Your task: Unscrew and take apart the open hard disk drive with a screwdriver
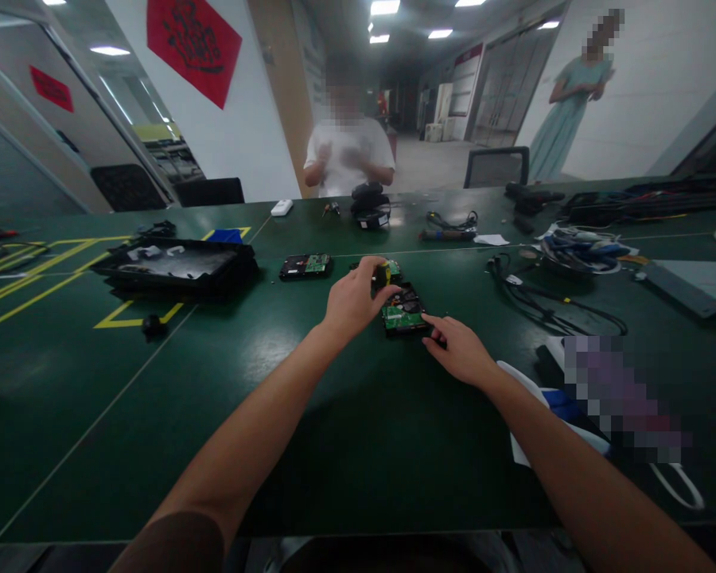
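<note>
A hard drive lies circuit-board side up on the green table, its green board showing. My left hand is closed around a screwdriver with a yellow-and-black handle, held upright over the drive's far end. My right hand rests at the drive's near right corner, fingers pressed together against its edge, steadying it.
A second hard drive lies to the left, and another sits behind the screwdriver. A black tray with small parts stands at left. Cables, tools and bundled wires crowd the right. One person sits across the table; another stands far right.
</note>
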The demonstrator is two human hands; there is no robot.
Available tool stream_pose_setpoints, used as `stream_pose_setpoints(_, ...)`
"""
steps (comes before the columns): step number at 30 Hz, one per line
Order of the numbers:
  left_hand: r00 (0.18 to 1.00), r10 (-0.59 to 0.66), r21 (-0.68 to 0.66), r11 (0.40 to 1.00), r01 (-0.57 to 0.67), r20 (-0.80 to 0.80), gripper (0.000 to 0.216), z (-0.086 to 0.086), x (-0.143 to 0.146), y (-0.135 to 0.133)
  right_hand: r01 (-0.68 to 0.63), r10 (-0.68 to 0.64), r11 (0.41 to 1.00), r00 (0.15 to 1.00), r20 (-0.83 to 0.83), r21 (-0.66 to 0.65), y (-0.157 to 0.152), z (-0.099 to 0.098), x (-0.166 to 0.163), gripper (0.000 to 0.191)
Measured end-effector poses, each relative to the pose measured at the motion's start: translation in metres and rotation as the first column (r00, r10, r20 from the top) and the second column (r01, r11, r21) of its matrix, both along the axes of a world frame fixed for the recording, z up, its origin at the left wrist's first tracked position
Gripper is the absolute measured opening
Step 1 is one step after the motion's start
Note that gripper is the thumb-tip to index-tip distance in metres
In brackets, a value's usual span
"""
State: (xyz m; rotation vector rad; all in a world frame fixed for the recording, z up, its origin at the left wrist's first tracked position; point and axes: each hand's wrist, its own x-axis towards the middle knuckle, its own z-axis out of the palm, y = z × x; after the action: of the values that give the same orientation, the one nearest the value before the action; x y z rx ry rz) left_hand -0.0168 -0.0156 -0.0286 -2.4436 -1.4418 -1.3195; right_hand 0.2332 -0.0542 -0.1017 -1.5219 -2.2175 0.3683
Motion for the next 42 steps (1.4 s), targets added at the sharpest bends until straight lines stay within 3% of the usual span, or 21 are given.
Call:
stream_pose_setpoints(5, 0.991, -0.029, -0.038, 0.999, 0.035, 0.133, 0.042, -0.0007, -0.0004, 0.002, -0.008, 0.008, 1.0, 1.0, -0.001, -0.004, 0.0006, -0.0004, 0.0002, 0.052)
stream_pose_setpoints(11, 0.995, -0.048, 0.066, 0.997, 0.042, 0.089, 0.033, 0.0041, -0.0023, 0.0023, -0.006, 0.006, 1.0, 1.0, -0.005, 0.004, 0.001, -0.0008, 0.0, 0.051)
stream_pose_setpoints(16, 0.997, -0.05, 0.021, 0.999, 0.049, 0.05, 0.037, 0.0013, -0.002, 0.0033, -0.011, 0.011, 1.0, 1.0, -0.014, 0.005, 0.0008, -0.001, 0.0, 0.051)
stream_pose_setpoints(22, 0.984, -0.036, 0.006, 0.999, 0.036, 0.176, 0.047, -0.0033, 0.0028, 0.0018, -0.013, 0.013, 1.0, 1.0, -0.008, 0.004, 0.0002, 0.0002, -0.0003, 0.05)
stream_pose_setpoints(27, 0.967, -0.075, 0.005, 0.997, 0.076, 0.244, 0.038, -0.0011, 0.0039, 0.0013, -0.009, 0.009, 1.0, 1.0, -0.004, -0.004, -0.0004, 0.0018, -0.0002, 0.051)
stream_pose_setpoints(31, 0.988, -0.099, 0.006, 0.995, 0.099, 0.119, 0.027, 0.0025, 0.0031, 0.0007, -0.001, 0.001, 1.0, 1.0, -0.011, -0.017, -0.0007, 0.0024, -0.0004, 0.052)
stream_pose_setpoints(36, 0.996, 0.015, 0.056, 0.998, -0.01, -0.083, 0.036, 0.0037, 0.003, -0.0019, -0.007, 0.006, 1.0, 1.0, -0.02, -0.014, -0.0009, 0.0013, -0.0006, 0.051)
stream_pose_setpoints(42, 0.992, 0.066, 0.039, 0.997, -0.062, -0.109, 0.041, 0.0006, 0.0036, -0.0027, -0.005, 0.005, 1.0, 1.0, -0.017, 0.004, -0.0008, 0.0004, -0.0007, 0.05)
